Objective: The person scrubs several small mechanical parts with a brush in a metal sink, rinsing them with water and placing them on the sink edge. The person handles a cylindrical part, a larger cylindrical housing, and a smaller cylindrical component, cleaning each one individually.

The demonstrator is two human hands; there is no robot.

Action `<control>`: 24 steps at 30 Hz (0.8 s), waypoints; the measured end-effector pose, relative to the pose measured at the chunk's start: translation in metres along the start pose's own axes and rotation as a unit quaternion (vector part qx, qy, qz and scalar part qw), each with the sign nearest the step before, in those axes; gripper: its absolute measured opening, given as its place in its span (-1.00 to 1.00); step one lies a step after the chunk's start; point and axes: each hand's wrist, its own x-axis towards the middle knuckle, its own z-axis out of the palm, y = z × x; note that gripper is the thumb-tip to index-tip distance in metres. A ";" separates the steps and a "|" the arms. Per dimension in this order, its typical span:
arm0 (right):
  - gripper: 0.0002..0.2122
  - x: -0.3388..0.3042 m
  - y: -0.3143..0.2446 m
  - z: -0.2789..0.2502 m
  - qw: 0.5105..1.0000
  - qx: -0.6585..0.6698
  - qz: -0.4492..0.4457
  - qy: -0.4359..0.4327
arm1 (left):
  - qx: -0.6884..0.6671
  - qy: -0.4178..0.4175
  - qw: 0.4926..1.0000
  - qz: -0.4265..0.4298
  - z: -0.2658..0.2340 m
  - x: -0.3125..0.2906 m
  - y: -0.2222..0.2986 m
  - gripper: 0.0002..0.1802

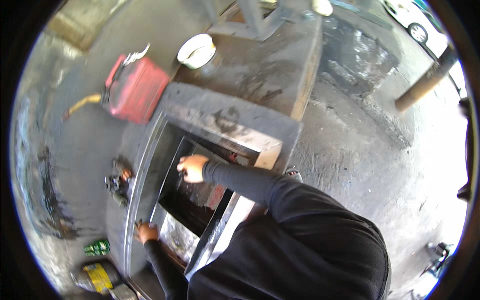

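Note:
An open rectangular metal box frame [172,127] stands before me, with grey side strips and a dark, dirty inside. My right hand [193,168] is over its opening, closed in a fist around something small and dark that I cannot make out. Nearer to me on the left, my left hand [147,232] is at the frame's long left strip, its fingers curled over the edge. A stained, pale panel [181,239] lies inside the near part of the frame. Reddish patches show on a dark surface under my right forearm.
Left of the frame sits a metal fitting or tool [116,183]. Beyond are a red fuel can [137,90] with a yellow spout and a white bowl [197,52]. A green pack [97,248] and a dark container with a yellow label [98,277] stand near left. A rusty post [425,80] rises at right.

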 end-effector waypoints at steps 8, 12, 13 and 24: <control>-0.82 -0.044 -0.069 -0.100 0.979 0.179 -0.056 0.078 | -0.153 0.200 0.960 0.119 -0.052 -0.013 0.036 -0.50; -0.82 -0.125 -0.052 -0.207 0.934 0.252 -0.098 0.232 | -0.211 0.249 0.920 0.219 -0.062 -0.041 0.132 -0.59; -0.79 -0.151 -0.040 -0.236 0.922 0.272 -0.089 0.261 | -0.234 0.261 0.902 0.251 -0.065 -0.052 0.164 -0.59; -0.81 -0.600 0.066 -0.535 0.814 -0.274 0.323 0.397 | -0.204 0.154 0.793 0.553 -0.125 -0.153 0.654 -0.52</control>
